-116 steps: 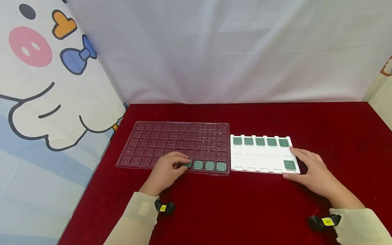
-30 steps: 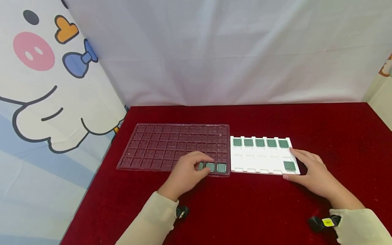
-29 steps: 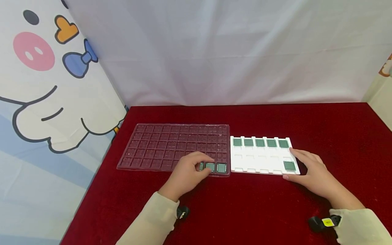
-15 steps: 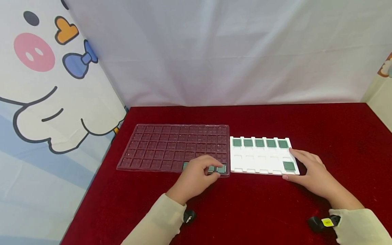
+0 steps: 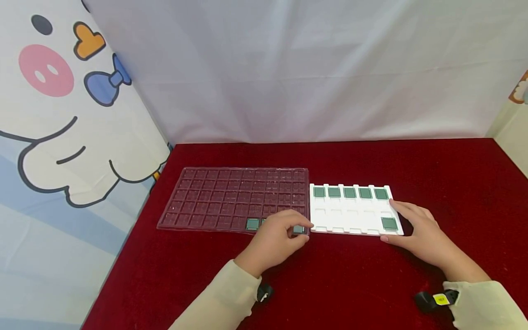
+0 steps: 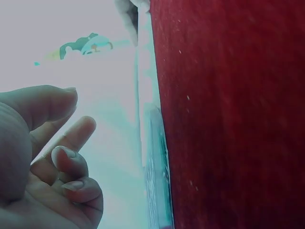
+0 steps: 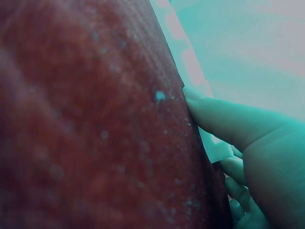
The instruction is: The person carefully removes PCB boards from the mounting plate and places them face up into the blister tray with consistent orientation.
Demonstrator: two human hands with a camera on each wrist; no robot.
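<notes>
My left hand [image 5: 274, 238] hovers over the front right end of a clear plastic tray [image 5: 224, 197] with many pockets. Its thumb and index finger are apart, and the left wrist view shows nothing between them. Green square chips lie in the tray's front row: one chip [image 5: 253, 223] left of the hand, another [image 5: 299, 229] seen between thumb and index, others partly hidden. My right hand [image 5: 425, 233] holds the right end of a white tray [image 5: 350, 214], thumb at its near edge, index finger at its right side. This tray bears several green chips [image 5: 349, 192] along its back row and one chip [image 5: 389, 223] front right.
Both trays lie side by side on a red cloth-covered table [image 5: 342, 275]. A white curtain [image 5: 309, 68] hangs behind its back edge, and a cartoon-printed cloth [image 5: 82, 137] hangs at the left.
My left hand has moved right along the clear tray's front row, from the fourth chip from the right to the tray's right end. The right hand and the white tray stay put.
</notes>
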